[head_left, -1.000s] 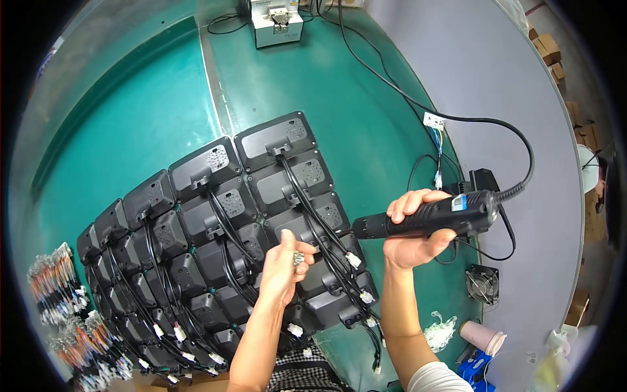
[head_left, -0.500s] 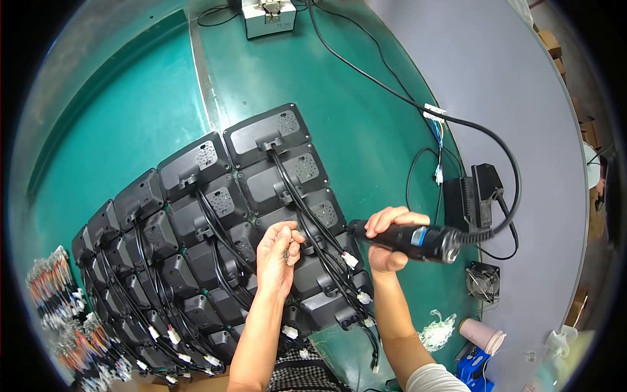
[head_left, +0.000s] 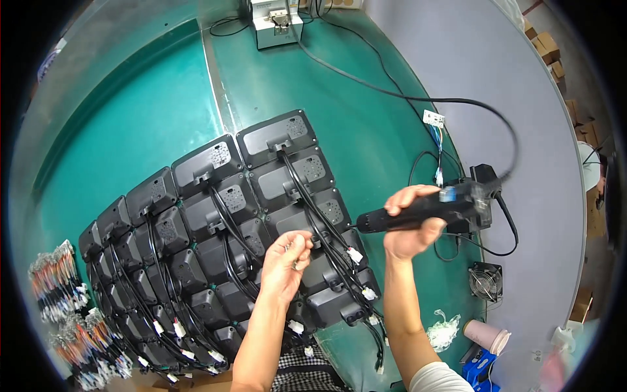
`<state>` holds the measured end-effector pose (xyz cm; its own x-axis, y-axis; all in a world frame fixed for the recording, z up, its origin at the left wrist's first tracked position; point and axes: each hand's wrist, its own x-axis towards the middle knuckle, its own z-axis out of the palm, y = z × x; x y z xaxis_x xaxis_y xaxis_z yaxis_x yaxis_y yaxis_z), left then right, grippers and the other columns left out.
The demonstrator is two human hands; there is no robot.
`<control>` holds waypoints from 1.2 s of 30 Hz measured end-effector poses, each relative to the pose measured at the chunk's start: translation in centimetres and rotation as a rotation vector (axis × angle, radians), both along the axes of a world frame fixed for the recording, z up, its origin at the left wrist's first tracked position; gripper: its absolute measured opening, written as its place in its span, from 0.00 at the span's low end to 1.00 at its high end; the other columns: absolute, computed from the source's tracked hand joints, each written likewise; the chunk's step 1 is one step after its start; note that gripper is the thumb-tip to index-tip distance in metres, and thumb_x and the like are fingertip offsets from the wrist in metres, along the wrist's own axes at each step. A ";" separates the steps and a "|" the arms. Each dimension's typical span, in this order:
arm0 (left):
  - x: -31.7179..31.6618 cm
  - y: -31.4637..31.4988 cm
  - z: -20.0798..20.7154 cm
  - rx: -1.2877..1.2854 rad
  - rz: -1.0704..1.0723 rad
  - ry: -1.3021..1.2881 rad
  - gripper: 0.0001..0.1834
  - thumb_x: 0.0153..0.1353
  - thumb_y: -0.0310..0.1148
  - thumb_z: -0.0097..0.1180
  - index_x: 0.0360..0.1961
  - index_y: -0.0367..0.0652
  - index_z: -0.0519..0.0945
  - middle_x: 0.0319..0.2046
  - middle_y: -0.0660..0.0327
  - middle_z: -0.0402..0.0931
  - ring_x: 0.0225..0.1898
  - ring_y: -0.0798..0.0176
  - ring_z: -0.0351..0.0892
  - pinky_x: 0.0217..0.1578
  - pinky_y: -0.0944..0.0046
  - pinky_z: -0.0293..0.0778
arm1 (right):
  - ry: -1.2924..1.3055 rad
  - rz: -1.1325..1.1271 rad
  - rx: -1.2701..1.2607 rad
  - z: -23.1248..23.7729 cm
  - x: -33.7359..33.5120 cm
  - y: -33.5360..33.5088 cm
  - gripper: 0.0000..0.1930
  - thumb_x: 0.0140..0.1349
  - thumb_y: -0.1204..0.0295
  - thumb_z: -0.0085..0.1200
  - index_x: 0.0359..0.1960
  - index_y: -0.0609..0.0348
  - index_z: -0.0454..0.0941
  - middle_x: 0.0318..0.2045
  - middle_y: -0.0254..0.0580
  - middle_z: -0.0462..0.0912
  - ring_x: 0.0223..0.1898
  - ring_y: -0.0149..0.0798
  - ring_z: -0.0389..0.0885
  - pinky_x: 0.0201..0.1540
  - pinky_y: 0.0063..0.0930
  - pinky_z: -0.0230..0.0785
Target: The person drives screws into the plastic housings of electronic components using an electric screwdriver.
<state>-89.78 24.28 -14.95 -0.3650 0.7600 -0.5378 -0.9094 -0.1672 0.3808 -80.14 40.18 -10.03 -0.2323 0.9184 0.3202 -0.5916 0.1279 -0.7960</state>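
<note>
A black electric screwdriver (head_left: 415,215) lies almost level in my right hand (head_left: 406,240), its fingers wrapped round the body. Its bit end points left, close to the right edge of a black plastic housing (head_left: 324,210); I cannot tell whether they touch. The rear of the tool is smeared by motion. My left hand (head_left: 286,258) hovers over the same block of housings with thumb and fingers pinched together. Something small seems to sit in that curl, but it is too small to name. Black cables (head_left: 302,189) with white connectors run from the housings beside this hand.
Rows of similar housings cover the green mat (head_left: 157,104). Wire bundles (head_left: 55,281) lie at far left. A white-grey box device (head_left: 277,32) stands at the back. To the right are a black power adapter (head_left: 483,189), a small fan (head_left: 485,282), a pink cup (head_left: 486,336) and the screwdriver's looping cord (head_left: 450,100).
The screwdriver and my right hand have moved right and slightly up, its bit end now farther from my left hand. My left hand stays pinched. The whole view has shifted a little.
</note>
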 end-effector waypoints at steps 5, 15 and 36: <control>2.0 -1.2 2.1 0.022 -0.038 -0.072 0.07 0.53 0.26 0.55 0.33 0.34 0.74 0.24 0.59 0.73 0.19 0.75 0.63 0.16 0.80 0.56 | 0.246 0.152 -0.058 4.2 0.5 -2.4 0.31 0.49 0.41 0.47 0.36 0.61 0.65 0.23 0.38 0.68 0.20 0.32 0.67 0.23 0.23 0.62; 3.3 -1.4 2.5 -0.003 -0.162 0.023 0.10 0.55 0.33 0.54 0.26 0.35 0.73 0.19 0.60 0.72 0.14 0.77 0.60 0.14 0.81 0.54 | 0.242 0.113 -0.147 4.0 1.6 -4.0 0.32 0.49 0.39 0.45 0.35 0.60 0.64 0.22 0.37 0.67 0.18 0.31 0.66 0.21 0.24 0.63; 6.2 -2.5 0.9 -0.171 0.067 -0.029 0.10 0.58 0.31 0.49 0.35 0.34 0.71 0.24 0.61 0.70 0.18 0.76 0.62 0.14 0.80 0.56 | -0.044 -0.051 0.108 -1.1 1.7 -0.5 0.32 0.41 0.49 0.62 0.36 0.63 0.62 0.23 0.42 0.70 0.21 0.34 0.71 0.24 0.25 0.68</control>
